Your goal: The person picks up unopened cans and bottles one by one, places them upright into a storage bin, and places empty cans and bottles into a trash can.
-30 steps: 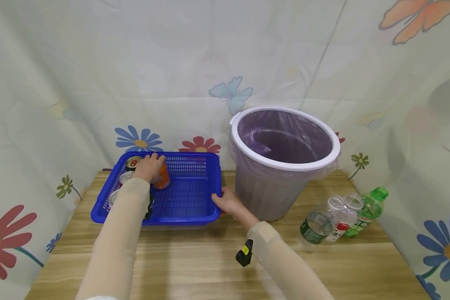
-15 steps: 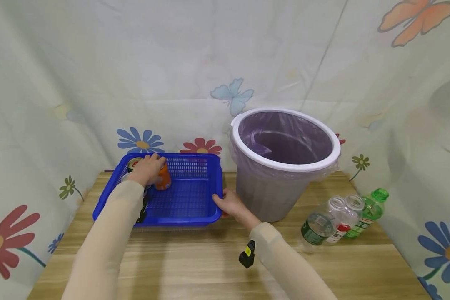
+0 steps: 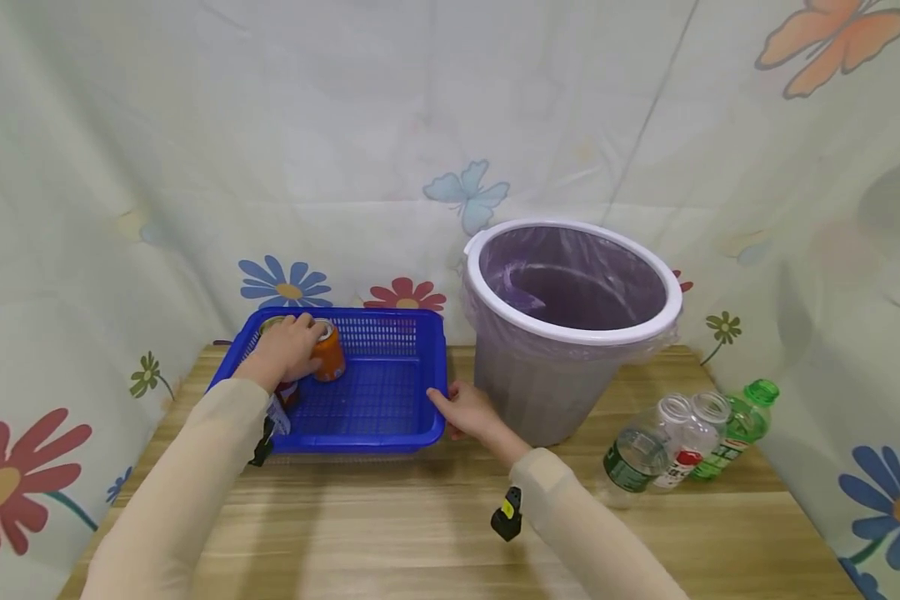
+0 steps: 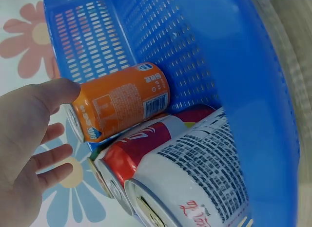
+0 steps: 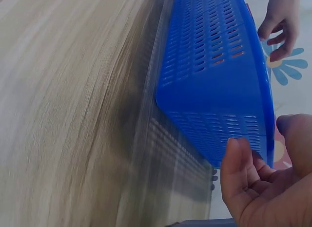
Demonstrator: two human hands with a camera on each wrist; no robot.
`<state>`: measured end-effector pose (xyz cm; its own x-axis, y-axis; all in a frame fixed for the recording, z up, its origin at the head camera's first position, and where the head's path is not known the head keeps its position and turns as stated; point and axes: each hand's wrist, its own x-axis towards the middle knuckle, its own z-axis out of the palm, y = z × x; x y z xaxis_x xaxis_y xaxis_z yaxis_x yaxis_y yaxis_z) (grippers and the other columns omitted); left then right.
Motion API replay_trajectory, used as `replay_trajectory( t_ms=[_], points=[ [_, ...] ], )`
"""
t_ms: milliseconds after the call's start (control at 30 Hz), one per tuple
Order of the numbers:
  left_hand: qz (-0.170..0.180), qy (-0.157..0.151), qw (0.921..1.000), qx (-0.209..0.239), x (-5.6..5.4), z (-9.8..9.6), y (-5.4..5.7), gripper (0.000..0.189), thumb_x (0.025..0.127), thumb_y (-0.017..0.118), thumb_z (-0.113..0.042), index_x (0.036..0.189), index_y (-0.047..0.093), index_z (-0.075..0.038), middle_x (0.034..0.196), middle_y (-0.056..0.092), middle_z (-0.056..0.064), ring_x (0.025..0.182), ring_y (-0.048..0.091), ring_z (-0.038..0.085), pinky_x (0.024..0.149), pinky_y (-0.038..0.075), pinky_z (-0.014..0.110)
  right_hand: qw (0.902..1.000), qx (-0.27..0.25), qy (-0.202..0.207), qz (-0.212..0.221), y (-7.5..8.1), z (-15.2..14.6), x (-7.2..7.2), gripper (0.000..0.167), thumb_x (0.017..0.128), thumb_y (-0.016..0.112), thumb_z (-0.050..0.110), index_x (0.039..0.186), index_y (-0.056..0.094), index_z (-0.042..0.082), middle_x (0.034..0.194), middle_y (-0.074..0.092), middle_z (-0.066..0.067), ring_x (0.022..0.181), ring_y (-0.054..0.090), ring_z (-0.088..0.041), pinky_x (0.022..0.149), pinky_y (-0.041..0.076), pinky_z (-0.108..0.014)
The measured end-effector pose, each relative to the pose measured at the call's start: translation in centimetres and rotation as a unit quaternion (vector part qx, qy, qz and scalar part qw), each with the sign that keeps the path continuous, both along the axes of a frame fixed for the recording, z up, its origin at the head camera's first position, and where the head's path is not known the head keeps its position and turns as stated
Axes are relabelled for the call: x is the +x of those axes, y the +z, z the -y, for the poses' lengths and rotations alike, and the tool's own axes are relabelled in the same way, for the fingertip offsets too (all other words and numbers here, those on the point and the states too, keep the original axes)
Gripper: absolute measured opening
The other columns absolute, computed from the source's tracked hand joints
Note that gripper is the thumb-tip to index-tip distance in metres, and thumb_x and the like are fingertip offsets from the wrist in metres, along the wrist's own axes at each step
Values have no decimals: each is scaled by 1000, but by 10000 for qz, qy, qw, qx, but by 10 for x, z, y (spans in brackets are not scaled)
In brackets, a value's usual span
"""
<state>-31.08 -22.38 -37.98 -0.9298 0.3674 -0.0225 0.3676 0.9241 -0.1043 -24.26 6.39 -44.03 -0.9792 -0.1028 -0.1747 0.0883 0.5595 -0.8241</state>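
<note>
In the left part of the blue basket (image 3: pixel 367 440), an orange soda can (image 4: pixel 124 103) stands upright. My left hand (image 3: pixel 288 350) is at its top, the thumb (image 4: pixel 66 92) at the upper edge and the other fingers loose and apart from it. Next to that can stand a red can (image 4: pixel 126 156), a white cola can (image 4: pixel 195 173) and another can (image 4: pixel 99 176) mostly hidden behind them. My right hand (image 3: pixel 467 410) holds the basket's right rim, thumb over the top and fingers (image 5: pixel 236 161) outside against the wall.
A grey trash bin (image 3: pixel 536 392) with a purple liner stands right of the basket. On the right of the wooden table (image 3: pixel 390 533) are a clear bottle with a green label (image 3: pixel 630 462), another clear bottle (image 3: pixel 678 467) and a green bottle (image 3: pixel 746 417). A printed curtain (image 3: pixel 345 150) hangs behind.
My left hand has loosened and drawn slightly left off the orange can, whose top now shows. My right hand keeps its place on the basket rim.
</note>
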Motion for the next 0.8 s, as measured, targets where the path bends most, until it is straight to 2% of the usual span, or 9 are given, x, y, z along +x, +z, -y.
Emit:
replay_trajectory(
  t_ms=[167,267,333,533,800],
  points=[
    [-136,-122,9998,49,8,-2,0,55,83,68,-28,127,49,-2,123,49,22,111,47,40,95,40,54,9950,791,301,-538,5,-5,4,38,89,54,42,90,54,4,64,55,-4,53,56,-19,50,50,-29],
    [-134,-131,9996,191,12,-5,-2,57,83,68,-27,130,48,-2,127,48,22,114,45,40,96,39,55,9836,1370,509,-1060,7,-11,7,33,89,54,40,87,56,7,67,57,-1,56,52,-14,50,41,-26],
    [-117,-109,9995,255,14,-7,-3,59,83,68,-27,132,46,-1,131,45,22,117,44,41,98,37,56,9770,1561,657,-1294,9,-14,10,29,89,55,37,87,56,8,69,58,1,58,51,-12,53,41,-25],
    [-279,-174,9989,323,17,-9,-7,57,83,68,-26,130,48,-2,131,45,22,118,43,40,101,34,55,9624,1770,1043,-1776,15,-21,17,17,86,60,28,85,56,11,72,58,4,63,53,-8,57,44,-24],
    [-660,-410,9957,511,24,-19,-9,45,82,67,-29,118,56,-3,118,53,20,109,49,37,88,46,51,9392,2033,1549,-2294,16,-33,23,18,83,66,25,89,57,10,82,62,2,73,57,-10,61,47,-26]
  ],
)
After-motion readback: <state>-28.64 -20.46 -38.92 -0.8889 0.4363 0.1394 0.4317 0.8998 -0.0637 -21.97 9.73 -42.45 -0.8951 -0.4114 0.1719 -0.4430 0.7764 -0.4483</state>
